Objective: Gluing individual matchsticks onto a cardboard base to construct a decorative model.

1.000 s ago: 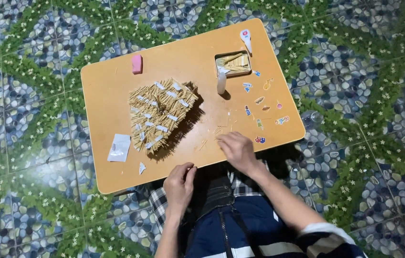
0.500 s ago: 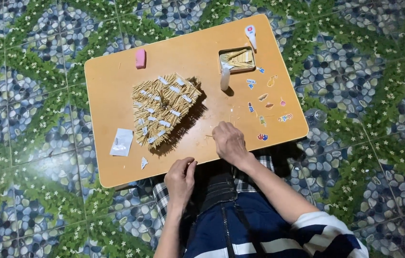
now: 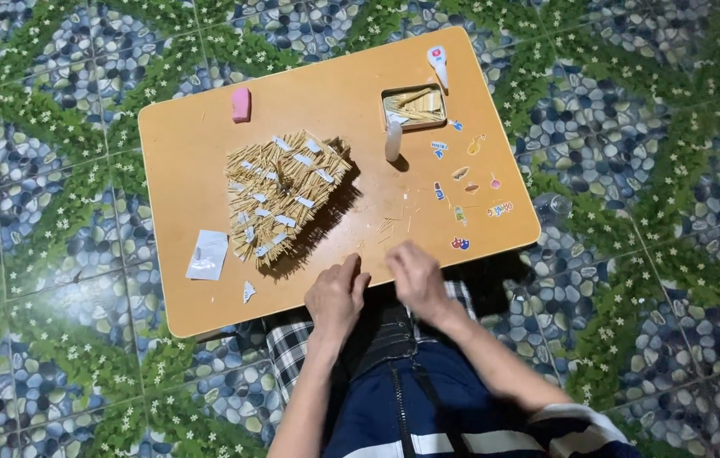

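While hands [image 3: 336, 297] hover, stick model [image 3: 285, 193], perhaps sticks [image 3: 397, 222]

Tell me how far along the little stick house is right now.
The stick house already stands on the table, its sloped roof covered in sticks and dotted with white paper strips. Both hands, left hand and right hand, rest at the table's near edge, holding nothing I can make out. Loose sticks lie nearby and more fill the tin; how much remains, I cannot tell.

Right hand [image 3: 415, 276] — blurred, grip unclear
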